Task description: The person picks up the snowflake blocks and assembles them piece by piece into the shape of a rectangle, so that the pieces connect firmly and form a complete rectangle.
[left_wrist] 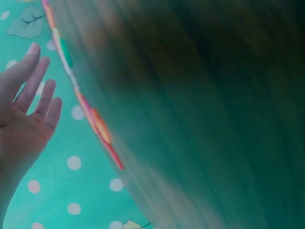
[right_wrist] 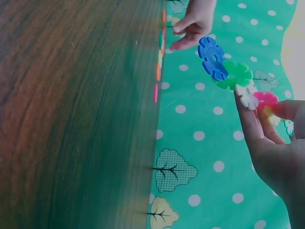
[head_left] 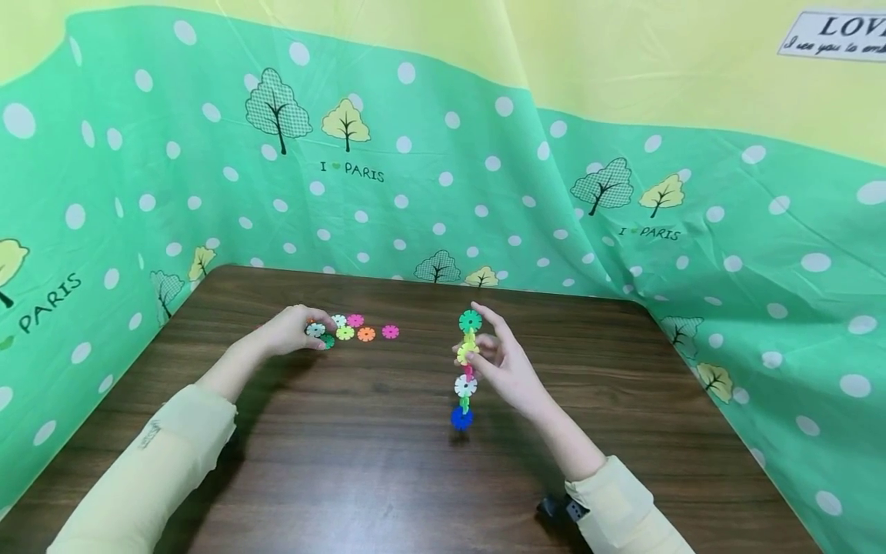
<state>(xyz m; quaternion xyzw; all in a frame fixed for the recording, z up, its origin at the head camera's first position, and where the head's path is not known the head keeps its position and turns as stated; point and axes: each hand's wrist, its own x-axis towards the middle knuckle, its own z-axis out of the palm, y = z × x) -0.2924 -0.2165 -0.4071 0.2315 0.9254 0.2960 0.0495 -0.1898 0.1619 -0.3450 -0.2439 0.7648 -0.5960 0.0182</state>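
My right hand [head_left: 511, 369] pinches a chain of interlocking snowflake discs [head_left: 460, 387] by its yellow disc, above the table. The chain hangs nearly upright in the head view, with a green disc [head_left: 470, 321] on top and a blue disc [head_left: 461, 418] at the bottom; white, pink and light green ones sit between. In the right wrist view the blue disc [right_wrist: 212, 58] points away from the thumb. At the left, my left hand [head_left: 292, 330] is over loose discs, beside a white disc [head_left: 315, 329] and a green one [head_left: 327, 341]. Its fingers [left_wrist: 45, 99] look extended and apart in the left wrist view.
Several loose discs, among them an orange one [head_left: 366, 334] and a pink one [head_left: 391, 332], lie right of the left hand on the brown wooden table [head_left: 332, 462]. A small black object [head_left: 551, 506] is near the right sleeve. Green dotted cloth [head_left: 443, 208] surrounds the table.
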